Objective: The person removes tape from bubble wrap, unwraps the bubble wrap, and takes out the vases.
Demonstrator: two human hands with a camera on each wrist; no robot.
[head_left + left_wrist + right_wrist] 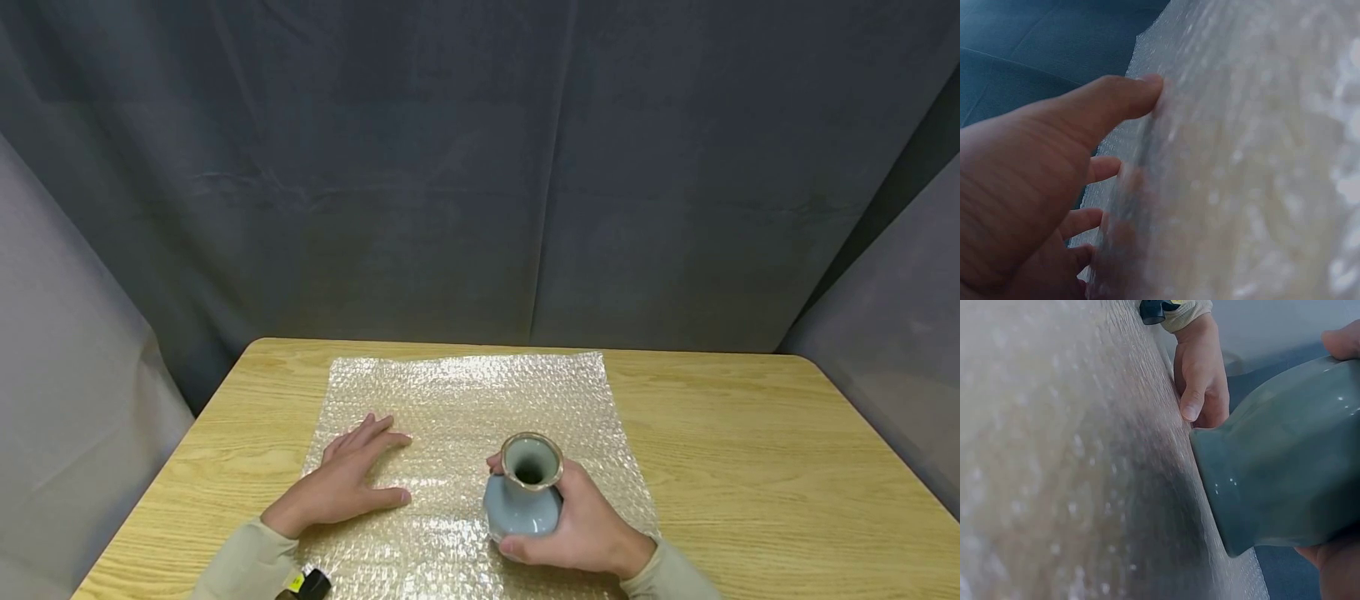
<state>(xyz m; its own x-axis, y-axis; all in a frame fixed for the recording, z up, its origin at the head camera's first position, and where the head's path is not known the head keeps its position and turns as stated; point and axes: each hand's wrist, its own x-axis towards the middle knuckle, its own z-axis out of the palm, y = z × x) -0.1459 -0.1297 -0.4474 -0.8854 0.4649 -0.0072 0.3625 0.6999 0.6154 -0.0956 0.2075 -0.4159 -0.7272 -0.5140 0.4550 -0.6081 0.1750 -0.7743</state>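
Observation:
A pale blue-green glazed vase (522,504) with a brown-edged mouth stands upright over the bubble wrap (465,392). My right hand (581,525) grips its body from the right, thumb on the near side and fingertips showing on the far side. In the right wrist view the vase's flared foot (1219,494) is at the bubble wrap's surface; whether it bears fully on it I cannot tell. To the left, my left hand (348,483) rests on the sheet with fingers spread and thumb apart, holding nothing. The left wrist view shows its fingertips touching the wrap (1229,175).
The bubble wrap lies flat on a light wood table (750,450), whose bare surface shows on both sides. A dark grey curtain (450,167) hangs behind the table, with pale cloth (67,375) at the left. A black wrist device (313,585) sits by the left sleeve.

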